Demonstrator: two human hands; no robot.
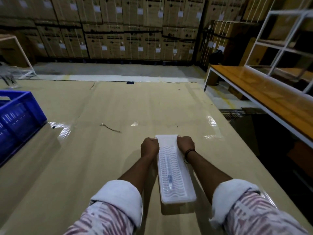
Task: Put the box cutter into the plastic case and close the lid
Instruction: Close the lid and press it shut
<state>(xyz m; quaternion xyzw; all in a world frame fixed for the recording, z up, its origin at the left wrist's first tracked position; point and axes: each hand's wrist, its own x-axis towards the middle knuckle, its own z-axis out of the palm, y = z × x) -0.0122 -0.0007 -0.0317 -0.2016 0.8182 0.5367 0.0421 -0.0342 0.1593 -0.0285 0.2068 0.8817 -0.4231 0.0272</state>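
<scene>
While both forearms reach straight forward, the left hand [149, 146] and right hand [185, 144] curl closed on opposite edges of the plastic case [174, 168], lid down over the box cutter [169, 173]

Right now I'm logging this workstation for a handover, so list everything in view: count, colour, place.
translucent white plastic case: one, centre of table, lid on
slim box cutter: one, pale, seen through the lid
cardboard-covered table: one, tan, foreground
blue plastic crate: one, left edge
stacked cardboard boxes: many, brown, back wall
orange wooden bench: one, right
white metal shelf frame: one, above bench
hands: left and right, gripping the case's far end
</scene>
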